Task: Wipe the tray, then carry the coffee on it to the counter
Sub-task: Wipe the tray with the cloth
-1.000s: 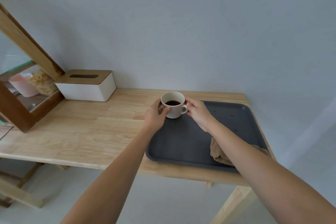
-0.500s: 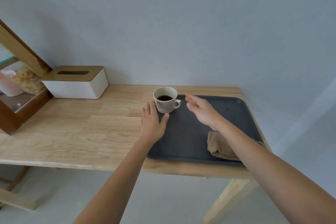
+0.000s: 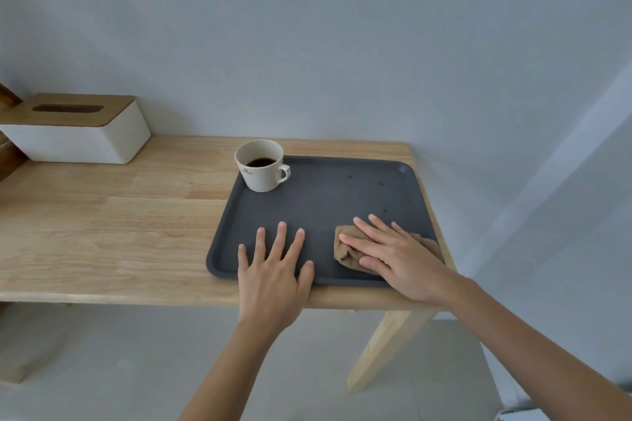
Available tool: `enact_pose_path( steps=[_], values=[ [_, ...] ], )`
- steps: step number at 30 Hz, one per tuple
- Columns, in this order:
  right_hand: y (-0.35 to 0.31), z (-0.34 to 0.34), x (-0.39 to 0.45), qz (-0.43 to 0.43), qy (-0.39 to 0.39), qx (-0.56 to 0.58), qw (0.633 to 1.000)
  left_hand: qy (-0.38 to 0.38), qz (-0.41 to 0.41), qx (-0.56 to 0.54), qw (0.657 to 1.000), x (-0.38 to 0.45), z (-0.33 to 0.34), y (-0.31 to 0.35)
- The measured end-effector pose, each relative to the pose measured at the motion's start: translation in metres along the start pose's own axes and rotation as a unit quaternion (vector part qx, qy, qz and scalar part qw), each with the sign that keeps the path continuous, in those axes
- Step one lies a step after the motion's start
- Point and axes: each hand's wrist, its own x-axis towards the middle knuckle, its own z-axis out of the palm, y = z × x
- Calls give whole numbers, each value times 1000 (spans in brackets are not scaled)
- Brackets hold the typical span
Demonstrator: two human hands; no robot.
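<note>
A dark grey tray (image 3: 328, 202) lies on the right end of a wooden table (image 3: 119, 215). A white cup of coffee (image 3: 261, 166) stands in the tray's far left corner, its handle to the right. A crumpled tan cloth (image 3: 345, 244) lies in the tray's near right part. My right hand (image 3: 393, 256) rests flat on the cloth, fingers spread, covering most of it. My left hand (image 3: 275, 263) lies flat and open on the tray's near left part, holding nothing.
A white tissue box with a wooden lid (image 3: 73, 128) stands at the back left of the table. A wooden frame edge (image 3: 8, 147) shows at the far left. A grey wall runs close behind the table, and the table's front edge is just below my hands.
Both hands have let go of the cup and pulled back toward me. The left hand came down flat on the tray, the right hand onto the cloth. The cup stays in the far left corner.
</note>
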Motion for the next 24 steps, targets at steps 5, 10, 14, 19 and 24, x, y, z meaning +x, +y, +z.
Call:
enact_pose_path(
  steps=[5,10,14,19,24],
  values=[
    [16,-3,42,11,13,-10,1000,-8,7,-7,1000,-1,-1,0],
    [45,-14,111,39,13,-15,999,-14,13,-18,1000,-1,-2,-2],
    [59,-15,143,60,41,-9,997,-11,14,-17,1000,-1,-2,-2],
    [36,-8,125,64,47,-8,997,-6,8,-3,1000,-1,-2,0],
    [-8,11,55,1,64,-15,998,14,0,5,1000,-1,-2,1]
  ],
)
